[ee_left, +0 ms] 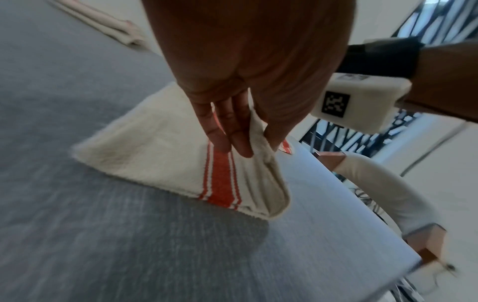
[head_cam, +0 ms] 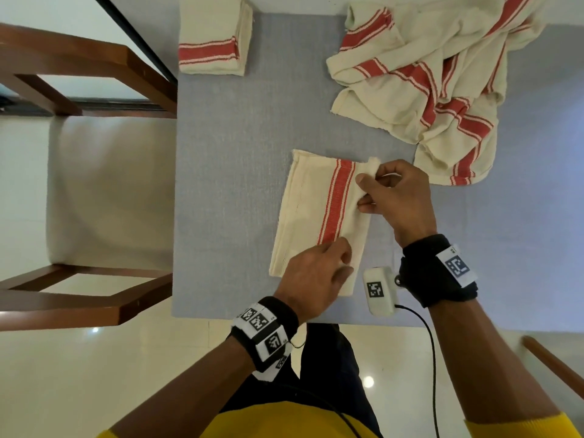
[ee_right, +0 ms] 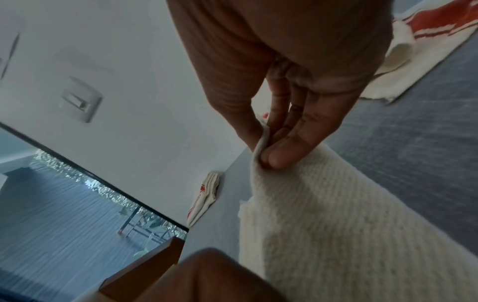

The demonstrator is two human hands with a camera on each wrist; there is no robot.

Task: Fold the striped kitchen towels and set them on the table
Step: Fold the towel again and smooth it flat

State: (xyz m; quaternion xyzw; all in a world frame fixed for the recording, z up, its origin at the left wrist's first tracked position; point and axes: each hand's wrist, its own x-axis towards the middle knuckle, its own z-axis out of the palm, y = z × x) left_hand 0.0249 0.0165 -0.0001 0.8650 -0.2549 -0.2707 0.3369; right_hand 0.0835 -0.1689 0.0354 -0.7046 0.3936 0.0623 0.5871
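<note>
A cream towel with a red stripe lies half folded on the grey table. My left hand pinches its near right edge between thumb and fingers, seen close in the left wrist view as towel under left hand. My right hand pinches the far right edge, lifted off the table; the right wrist view shows right hand pinching the towel. A folded towel lies at the far left. A crumpled heap of striped towels lies at the far right.
A wooden chair with a cream seat stands against the table's left side. The table's near edge runs just behind my wrists. A second chair's rail shows at the lower right.
</note>
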